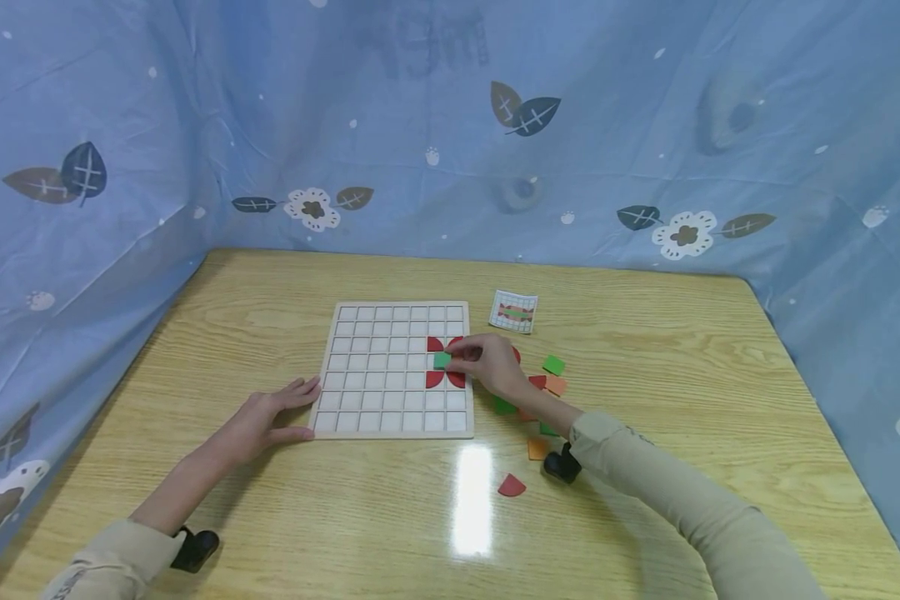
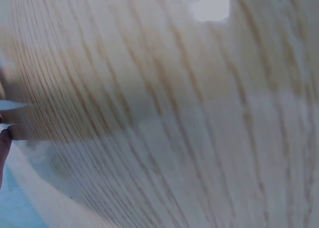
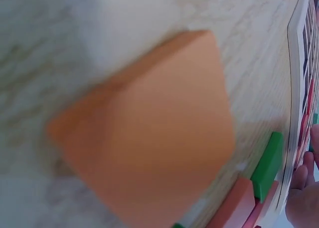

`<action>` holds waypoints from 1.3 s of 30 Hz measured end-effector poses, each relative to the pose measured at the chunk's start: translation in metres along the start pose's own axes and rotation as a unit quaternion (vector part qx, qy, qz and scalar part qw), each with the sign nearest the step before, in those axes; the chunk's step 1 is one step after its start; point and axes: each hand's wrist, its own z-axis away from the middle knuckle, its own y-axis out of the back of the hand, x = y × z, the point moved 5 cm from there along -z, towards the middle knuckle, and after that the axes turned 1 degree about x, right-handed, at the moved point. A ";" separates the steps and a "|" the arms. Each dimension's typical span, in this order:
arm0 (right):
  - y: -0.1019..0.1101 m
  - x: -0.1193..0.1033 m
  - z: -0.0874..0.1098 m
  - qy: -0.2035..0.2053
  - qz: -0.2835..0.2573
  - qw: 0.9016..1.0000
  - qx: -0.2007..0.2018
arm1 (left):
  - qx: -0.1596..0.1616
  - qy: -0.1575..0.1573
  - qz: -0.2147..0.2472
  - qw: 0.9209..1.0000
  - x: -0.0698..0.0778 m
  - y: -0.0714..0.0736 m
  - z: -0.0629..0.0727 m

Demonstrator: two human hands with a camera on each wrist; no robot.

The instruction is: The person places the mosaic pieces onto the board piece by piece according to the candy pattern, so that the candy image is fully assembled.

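A white grid board (image 1: 375, 379) with a pale wooden frame lies flat on the table. My left hand (image 1: 261, 417) rests beside its left edge, fingertips and thumb extended to the frame. Toward the board's right side, my right hand (image 1: 493, 367) pinches a green square tile (image 1: 441, 361) between thumb and fingers, over the grid. Red quarter-circle tiles (image 1: 434, 379) sit in cells above and below the green one; my fingers partly cover those nearest the right edge. In the right wrist view, the fingers (image 3: 301, 188) appear at the right border, near the board.
A small printed pattern card (image 1: 514, 312) lies past the board's upper right corner. Loose red, green and orange tiles are scattered under and around my right forearm, among them an orange square (image 3: 149, 138). A red quarter-circle piece (image 1: 512, 485) lies nearer me. Blue patterned cloth (image 1: 420, 125) hangs behind the table.
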 end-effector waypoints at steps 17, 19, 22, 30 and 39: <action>-0.002 -0.002 -0.004 0.025 0.051 0.998 0.002 | -0.006 0.016 -0.003 1.000 0.001 0.001 -0.001; -0.003 -0.002 -0.004 0.020 0.049 0.999 -0.001 | -0.005 0.016 -0.002 1.000 0.001 0.001 -0.001; -0.004 -0.002 -0.005 0.015 0.047 0.999 -0.003 | -0.007 0.018 0.000 1.000 0.001 0.000 0.000; -0.006 -0.002 -0.008 0.011 0.053 0.998 -0.009 | -0.006 0.019 0.000 1.000 0.000 0.000 0.000; -0.005 -0.002 -0.007 -0.001 0.054 0.998 -0.020 | -0.004 0.016 0.004 1.000 0.002 0.000 0.001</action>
